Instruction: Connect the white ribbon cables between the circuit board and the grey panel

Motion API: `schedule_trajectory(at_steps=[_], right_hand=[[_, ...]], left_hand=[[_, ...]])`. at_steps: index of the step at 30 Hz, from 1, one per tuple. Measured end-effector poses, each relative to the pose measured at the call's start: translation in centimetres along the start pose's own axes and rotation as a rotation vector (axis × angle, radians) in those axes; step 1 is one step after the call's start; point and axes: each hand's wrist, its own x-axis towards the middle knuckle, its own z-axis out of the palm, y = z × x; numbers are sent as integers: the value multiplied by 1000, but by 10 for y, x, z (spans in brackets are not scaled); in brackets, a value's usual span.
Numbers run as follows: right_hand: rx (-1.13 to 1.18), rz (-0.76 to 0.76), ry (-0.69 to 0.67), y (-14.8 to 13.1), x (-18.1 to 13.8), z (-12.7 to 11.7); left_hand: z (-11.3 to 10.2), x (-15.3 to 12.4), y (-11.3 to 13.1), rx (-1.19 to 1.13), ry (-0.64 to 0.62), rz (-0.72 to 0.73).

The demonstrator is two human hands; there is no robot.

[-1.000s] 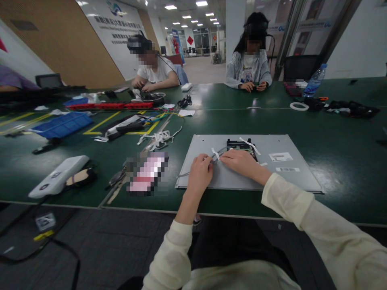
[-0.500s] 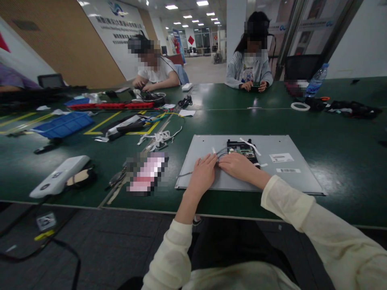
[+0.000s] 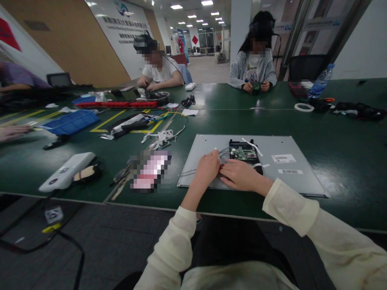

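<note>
A grey flat display panel (image 3: 287, 173) lies back side up on the green table. On it, a black frame holds a green circuit board (image 3: 242, 154), and grey cables (image 3: 224, 152) run from it toward the left edge. My left hand (image 3: 208, 166) is over the cables, fingers pinched around a small strip of white tape (image 3: 218, 158), mostly covered by the fingertips. Right beside it, my right hand (image 3: 238, 174) rests on the panel with its fingers stretched out and a little apart, fingertips against the cables and tape. Another white tape strip (image 3: 253, 146) crosses the board's frame.
To the left are a pixelated phone (image 3: 151, 171), a white handheld device (image 3: 67, 172), crumpled white strips (image 3: 163, 137) and a blue tray (image 3: 72, 122). A tape roll (image 3: 304, 107) and a water bottle (image 3: 322, 80) stand far right. Two people sit opposite; another person's hand (image 3: 13, 131) shows at left.
My right hand has slid down from the cables near the board, and its fingers have spread. My left fingers have gone from lying flat to pinching. The view has shifted slightly.
</note>
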Motion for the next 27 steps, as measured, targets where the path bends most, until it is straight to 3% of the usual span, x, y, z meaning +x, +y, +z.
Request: schedule_trajectory(at_steps=[9,14,21,27], right_hand=[[16,-25,48,1,-4,2],[31,-33,93,3,-6,3],[77,42,149,11,-8,1],[111,54,159,11,-8,2]], left_hand=[[8,-2,1,-35,49,-32],[1,-10,0,-61,110,-85],[-19,-50,-37,-98,216,-254],[-16,-83,-51,-181,283,-237]])
